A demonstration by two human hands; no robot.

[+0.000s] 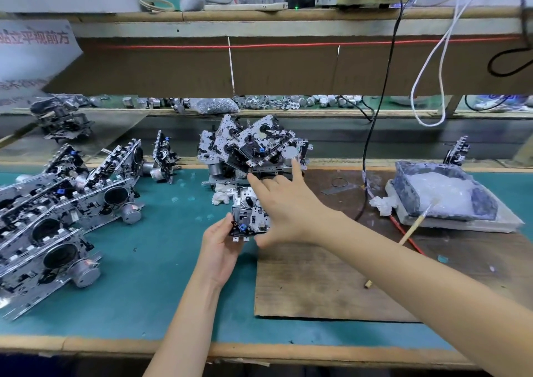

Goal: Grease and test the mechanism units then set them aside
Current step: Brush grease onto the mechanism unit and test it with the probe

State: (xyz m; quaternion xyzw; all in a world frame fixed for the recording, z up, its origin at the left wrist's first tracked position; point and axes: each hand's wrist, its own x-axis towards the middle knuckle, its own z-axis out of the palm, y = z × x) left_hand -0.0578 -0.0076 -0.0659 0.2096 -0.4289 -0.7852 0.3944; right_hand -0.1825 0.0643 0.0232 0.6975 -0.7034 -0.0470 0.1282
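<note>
Teal-covered workbench point(150, 261) with a pale wooden front edge; brown cardboard backing under a shelf along the far side. Worn brown wooden board point(317, 284) lies on the right half of the table.

Rows of silver-and-black metal mechanism units point(57, 218), each with a round grey motor, stand tilted against one another along the left edge.

Heap of the same units point(253, 148) stacked at the middle of the far edge.

Grey-blue tray of white grease point(406, 186) sits near the right edge on a pale slab. Wooden-handled brush point(415, 226) leans from the grease onto the board.

Right hand point(285, 206) reaches across to the heap, fingers straight and spread. One fingertip touches the round silver motor cap point(289, 154) on the heap's right side; another touches its lower front.

Left hand point(219, 247) grips one small silver-and-black mechanism unit with a blue part point(251, 215) by its near left edge, thumb and fingers curled round it. Unit is at mid-table, beside the board's far left corner, partly under the right hand.

Crumpled white rag point(222, 195) lies between held unit and heap.
</note>
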